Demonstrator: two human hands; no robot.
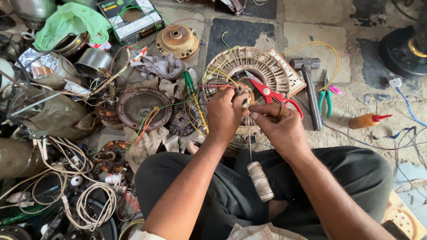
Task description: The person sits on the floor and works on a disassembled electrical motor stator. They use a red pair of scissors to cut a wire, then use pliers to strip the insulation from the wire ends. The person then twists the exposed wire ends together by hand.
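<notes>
A round fan stator (pixel 262 66) with slotted windings and coloured wires lies on the floor in front of my crossed legs. My left hand (pixel 223 113) pinches wires at its centre hub. My right hand (pixel 278 126) holds red-handled scissors (pixel 270 93), blades pointing up-left at the hub, and pinches a thin thread. The thread runs down to a pale spool (pixel 260 180) resting on my lap.
A hammer (pixel 311 89), green-handled pliers (pixel 325 98) and an orange squeeze bottle (pixel 367 120) lie to the right. To the left are a rusty motor cover (pixel 141 106), a brass-coloured cover (pixel 178 41), rags, a green screwdriver (pixel 191 89), metal cans and tangled cables (pixel 89 200).
</notes>
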